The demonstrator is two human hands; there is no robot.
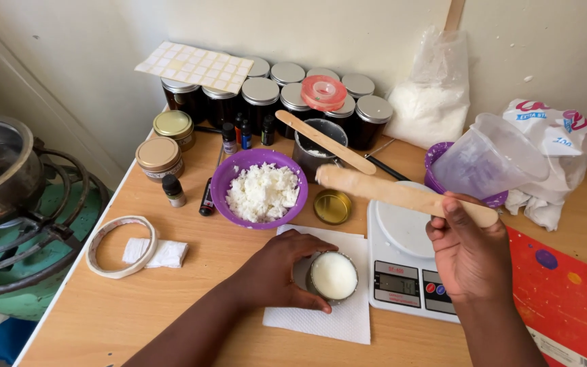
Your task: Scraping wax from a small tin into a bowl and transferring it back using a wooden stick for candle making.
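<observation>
My left hand (273,272) is wrapped around a small metal tin (333,276) filled with white wax, which stands on a white paper napkin (327,319). My right hand (467,255) is raised over a white kitchen scale (402,272) and grips a flat wooden stick (375,189) that points left, together with a clear plastic measuring cup (494,156) tilted on its side. A purple bowl (229,177) of white wax flakes sits just behind the tin. A gold lid (333,206) lies between the bowl and the scale.
Dark jars with silver lids (259,92) line the wall, with a sheet of labels (195,66) on top. A dark pot (321,146) holds a second stick. Small bottles (236,136), two gold-lidded tins (159,155), a tape roll (120,246), a bag of flakes (429,102), a red book (558,292) and a gas stove (8,204) surround the area.
</observation>
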